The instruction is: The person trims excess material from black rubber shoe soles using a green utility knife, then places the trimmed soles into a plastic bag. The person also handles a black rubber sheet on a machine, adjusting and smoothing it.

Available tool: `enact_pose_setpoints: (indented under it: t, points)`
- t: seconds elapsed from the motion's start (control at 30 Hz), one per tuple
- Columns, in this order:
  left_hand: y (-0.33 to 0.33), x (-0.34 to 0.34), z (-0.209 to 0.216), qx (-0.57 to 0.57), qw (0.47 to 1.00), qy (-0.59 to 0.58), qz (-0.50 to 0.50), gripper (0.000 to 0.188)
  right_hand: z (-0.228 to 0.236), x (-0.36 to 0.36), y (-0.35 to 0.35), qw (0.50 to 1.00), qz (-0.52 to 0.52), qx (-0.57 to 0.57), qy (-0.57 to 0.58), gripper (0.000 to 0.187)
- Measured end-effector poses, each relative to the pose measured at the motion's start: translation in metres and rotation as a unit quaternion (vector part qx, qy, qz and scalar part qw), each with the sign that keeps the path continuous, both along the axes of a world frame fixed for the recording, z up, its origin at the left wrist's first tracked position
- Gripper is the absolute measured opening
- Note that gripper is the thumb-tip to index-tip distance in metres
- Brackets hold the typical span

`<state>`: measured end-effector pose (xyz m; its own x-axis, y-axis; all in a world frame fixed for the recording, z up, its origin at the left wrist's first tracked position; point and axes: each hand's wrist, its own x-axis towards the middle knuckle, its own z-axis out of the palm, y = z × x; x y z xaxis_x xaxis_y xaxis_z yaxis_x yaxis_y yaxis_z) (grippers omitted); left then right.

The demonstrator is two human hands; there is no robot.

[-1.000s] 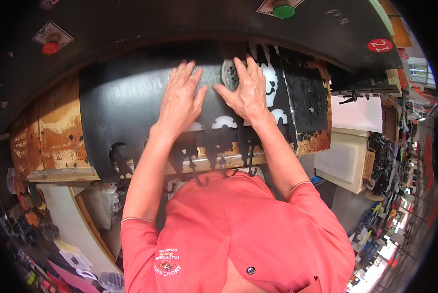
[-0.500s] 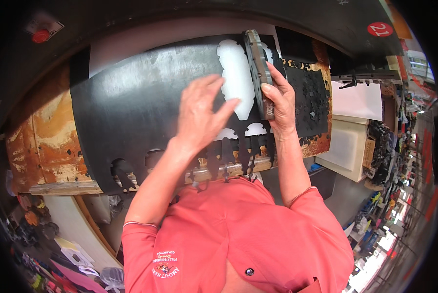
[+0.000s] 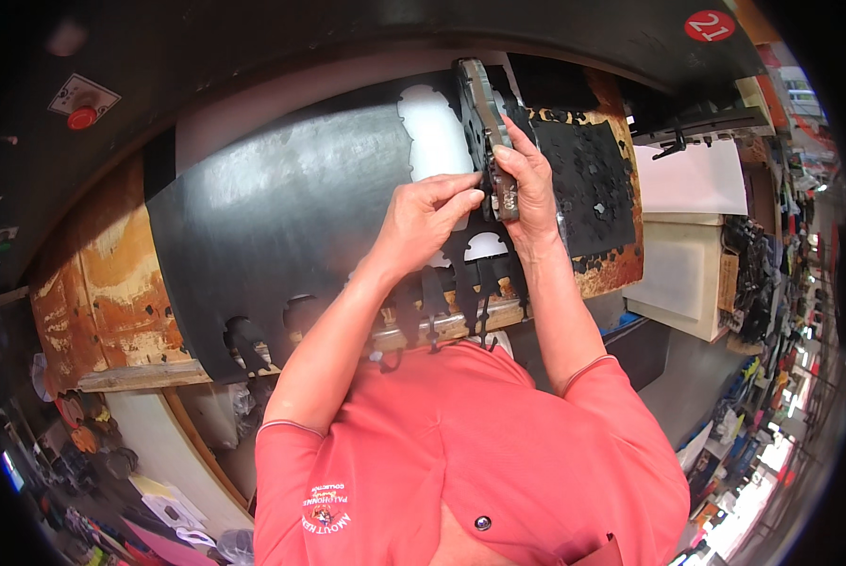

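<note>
My right hand [image 3: 528,187] grips a long metal cutting die [image 3: 482,113], stood on edge with its open side facing left. At the die's lower left side is my left hand [image 3: 418,219], its thumb and fingertips pinched together. What they hold, if anything, is too small and dark to make out. Beneath both hands lies a large black sheet [image 3: 272,208] of smooth material. A long notched opening in it shows a white surface [image 3: 432,127] just left of the die. Shaped gaps and thin strips run along the sheet's near edge.
A worn board [image 3: 111,302] with a wooden front edge bears the sheet. Dark scraps [image 3: 588,179] lie to its right. The dark machine body [image 3: 366,24] overhangs the far side, with a red push button [image 3: 81,117] at left. A pale box [image 3: 673,274] stands at right.
My left hand has moved right, from above the sheet to the die's side, and its spread fingers have closed to a pinch. My right hand still holds the die. The whole view has shifted slightly.
</note>
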<state>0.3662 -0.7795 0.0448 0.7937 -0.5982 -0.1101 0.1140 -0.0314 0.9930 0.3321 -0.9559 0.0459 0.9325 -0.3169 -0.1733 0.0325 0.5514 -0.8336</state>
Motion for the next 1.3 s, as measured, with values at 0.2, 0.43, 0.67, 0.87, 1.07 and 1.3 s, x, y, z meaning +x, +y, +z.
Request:
enact_pose_setpoints:
  t: [0.2, 0.43, 0.67, 0.87, 1.07, 1.3]
  points:
    - [-0.008, -0.012, -0.002, 0.072, 0.989, -0.073, 0.111, 0.027, -0.002, 0.001, 0.002, 1.0, -0.001, -0.021, 0.001, 0.059]
    - [0.003, -0.006, -0.01, 0.113, 0.976, -0.147, 0.113, 0.02, 0.001, 0.003, 0.002, 0.999, 0.006, -0.045, 0.01, 0.061]
    - [0.118, -0.015, 0.008, 0.079, 0.966, 0.058, 0.24, 0.022, -0.003, 0.004, -0.003, 0.998, 0.005, -0.064, 0.005, 0.059]
    - [0.235, -0.006, 0.017, 0.177, 0.905, 0.045, 0.385, 0.023, -0.009, 0.004, -0.008, 0.994, -0.013, -0.105, 0.031, 0.058]
    - [0.331, -0.003, -0.004, 0.225, 0.864, -0.041, 0.448, 0.029, -0.012, 0.006, -0.005, 0.985, 0.014, -0.168, 0.035, 0.058]
    - [0.417, 0.008, -0.027, 0.373, 0.735, -0.013, 0.566, 0.036, -0.009, 0.008, 0.003, 0.978, 0.016, -0.205, 0.02, 0.064]
